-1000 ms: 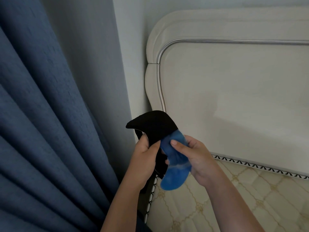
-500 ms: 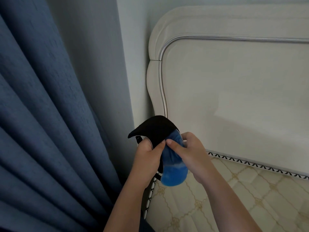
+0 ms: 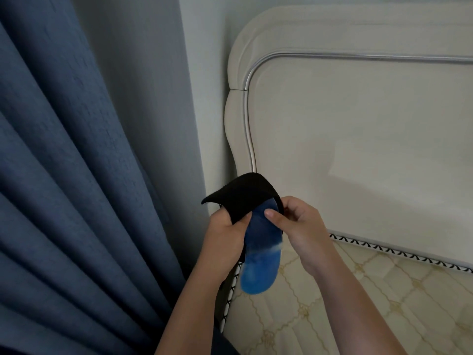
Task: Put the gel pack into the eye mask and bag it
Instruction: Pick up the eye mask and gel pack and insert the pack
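Head view: beside the headboard [image 3: 358, 149], the left hand [image 3: 225, 237] pinches the mask [image 3: 243, 194] edge. The right hand [image 3: 298, 224] grips the gel pack [image 3: 261, 254], its top inside the mask. The pack looks soft, floppy and probably slippery; hold near the inserted end.

Left hand [image 3: 225, 235] grips black eye mask [image 3: 242, 194]; right hand [image 3: 297, 226] pinches blue gel pack [image 3: 261, 254], half inside.

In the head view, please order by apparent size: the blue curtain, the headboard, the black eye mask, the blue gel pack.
1. Blue curtain and headboard: alike, both cut by the frame.
2. Gel pack and eye mask: similar, overlapping, so unsure.
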Available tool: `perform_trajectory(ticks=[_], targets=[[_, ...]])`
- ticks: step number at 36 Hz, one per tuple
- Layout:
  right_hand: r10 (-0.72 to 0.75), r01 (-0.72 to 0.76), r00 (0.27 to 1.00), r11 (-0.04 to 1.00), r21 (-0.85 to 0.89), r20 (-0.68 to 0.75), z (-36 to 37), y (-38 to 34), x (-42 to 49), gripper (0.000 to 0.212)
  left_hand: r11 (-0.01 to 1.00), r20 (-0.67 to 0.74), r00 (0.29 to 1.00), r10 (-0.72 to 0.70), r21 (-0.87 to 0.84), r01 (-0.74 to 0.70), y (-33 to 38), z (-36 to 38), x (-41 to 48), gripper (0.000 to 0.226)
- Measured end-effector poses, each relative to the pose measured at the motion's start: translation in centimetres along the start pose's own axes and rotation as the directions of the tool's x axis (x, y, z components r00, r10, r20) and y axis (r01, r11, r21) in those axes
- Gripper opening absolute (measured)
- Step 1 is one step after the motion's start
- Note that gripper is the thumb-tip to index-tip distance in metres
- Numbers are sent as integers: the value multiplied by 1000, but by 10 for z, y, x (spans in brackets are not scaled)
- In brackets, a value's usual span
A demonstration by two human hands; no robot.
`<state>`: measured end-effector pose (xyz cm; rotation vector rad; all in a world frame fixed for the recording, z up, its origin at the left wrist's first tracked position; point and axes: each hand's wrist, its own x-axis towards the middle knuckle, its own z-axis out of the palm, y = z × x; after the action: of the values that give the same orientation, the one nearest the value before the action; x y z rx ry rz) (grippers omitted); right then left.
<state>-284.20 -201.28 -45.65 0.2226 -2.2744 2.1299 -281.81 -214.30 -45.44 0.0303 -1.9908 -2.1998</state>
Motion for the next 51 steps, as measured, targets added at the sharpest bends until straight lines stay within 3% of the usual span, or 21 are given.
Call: perform_trajectory(ticks=[8, 14, 19, 22, 29, 32, 37, 40, 43, 51], targets=[[19, -19, 997, 1000, 2, -70, 2, 2, 0, 12, 998, -3, 1000, 21, 53, -21, -4, -1, -2, 18], [74, -68, 993, 996, 65, -87, 0, 1, 0, 20, 999, 61, 998, 26, 19, -27, -6, -5, -4, 31], [104, -94, 992, 988, 123, -78, 4, -1, -1, 32, 997, -24, 997, 77, 5, -77, -7, -1, -4, 30], [105, -94, 992, 985, 143, -70, 5, -1, -2, 29, 995, -68, 993, 94, 38, -91, -8, 2, -4, 28], [100, -143, 976, 964, 225, 193, -4, -7, -2, 22, 990, -192, 977, 92, 123, -69, -7, 1, 4, 18], [85, -134, 972, 967, 218, 219, -4, -8, -3, 12, 990, -189, 979, 80, 128, -57, -6, 2, 6, 15], [108, -146, 983, 948, 281, 146, -2, -6, -2, 10, 1000, -88, 996, -8, 3, 9, -4, 2, 3, 13], [125, -145, 988, 949, 281, 87, -2, -5, -1, 9, 998, 53, 998, -17, -58, 20, -1, 2, 0, 30], [145, -150, 989, 946, 286, 39, -2, -6, 0, 5, 998, 165, 986, -34, -55, 44, 0, 1, -3, 45], [136, -127, 991, 940, 316, -4, -3, -8, 0, 7, 993, 291, 951, -102, -35, 117, 1, 0, -5, 49]])
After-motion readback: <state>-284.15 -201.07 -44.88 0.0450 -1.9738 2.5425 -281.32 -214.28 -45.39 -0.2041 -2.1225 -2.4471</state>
